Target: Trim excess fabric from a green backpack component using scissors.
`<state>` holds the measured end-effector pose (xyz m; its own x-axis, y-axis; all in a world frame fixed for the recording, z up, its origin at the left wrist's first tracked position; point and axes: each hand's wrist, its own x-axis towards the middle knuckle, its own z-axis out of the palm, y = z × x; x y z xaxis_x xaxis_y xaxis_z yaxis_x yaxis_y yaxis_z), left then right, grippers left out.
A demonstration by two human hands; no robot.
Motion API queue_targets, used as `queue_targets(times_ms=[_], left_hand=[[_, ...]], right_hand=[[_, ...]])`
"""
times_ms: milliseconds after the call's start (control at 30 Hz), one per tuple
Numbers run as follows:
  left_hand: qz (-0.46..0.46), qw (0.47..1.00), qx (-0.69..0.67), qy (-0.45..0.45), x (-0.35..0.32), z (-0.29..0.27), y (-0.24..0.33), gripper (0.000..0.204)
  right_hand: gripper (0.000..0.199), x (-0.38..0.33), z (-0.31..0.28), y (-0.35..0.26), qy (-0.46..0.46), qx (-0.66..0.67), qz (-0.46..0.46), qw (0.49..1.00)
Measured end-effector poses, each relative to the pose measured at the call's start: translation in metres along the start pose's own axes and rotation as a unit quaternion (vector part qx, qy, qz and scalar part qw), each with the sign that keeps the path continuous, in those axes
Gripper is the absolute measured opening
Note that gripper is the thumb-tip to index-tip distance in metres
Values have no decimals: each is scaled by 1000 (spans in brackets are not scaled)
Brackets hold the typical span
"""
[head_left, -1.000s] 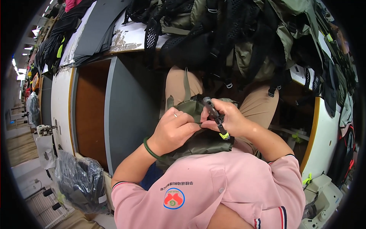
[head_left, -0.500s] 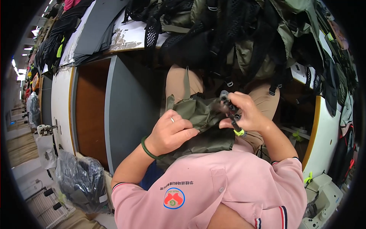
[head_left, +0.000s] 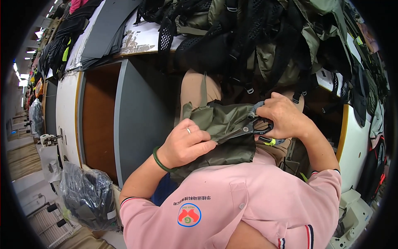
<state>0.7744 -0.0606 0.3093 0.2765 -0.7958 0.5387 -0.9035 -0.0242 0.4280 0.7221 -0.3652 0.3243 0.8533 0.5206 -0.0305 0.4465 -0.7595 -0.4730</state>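
Over my lap lies a crumpled olive-green fabric piece (head_left: 230, 118), thin and shiny like a pouch or bag part. At its left edge my left hand (head_left: 187, 141) pinches the cloth between thumb and fingers. My right hand (head_left: 282, 115) is closed around the handles of a pair of dark scissors (head_left: 246, 129). Their pivot shows beside the cloth, and the blades lie along its edge, pointing toward my left hand. Below my right hand hangs a short dark piece with a yellow-green band (head_left: 270, 141); what it is attached to is hidden.
Black and olive backpacks with mesh straps (head_left: 248, 37) heap over the table beyond my knees. Grey flat sheets (head_left: 103, 35) lie at the far left. A grey partition (head_left: 134, 120) stands left of my legs, near a plastic-wrapped bundle (head_left: 89, 199). A white machine (head_left: 352, 218) is at lower right.
My right hand has turned over and shifted slightly right, bringing the scissors' blades to lie along the cloth. My left hand keeps its pinch in nearly the same place.
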Motion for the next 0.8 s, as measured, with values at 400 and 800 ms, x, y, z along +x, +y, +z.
queue_targets(times_ms=[400,800], left_hand=[[4,1000,5,-11,0,-3,-3,18],[1,1000,5,-7,-2,-2,0,18]], right_hand=[[41,3,-3,3,-9,12,2,1000],[37,-2,-4,4,-25,-2,31,999]])
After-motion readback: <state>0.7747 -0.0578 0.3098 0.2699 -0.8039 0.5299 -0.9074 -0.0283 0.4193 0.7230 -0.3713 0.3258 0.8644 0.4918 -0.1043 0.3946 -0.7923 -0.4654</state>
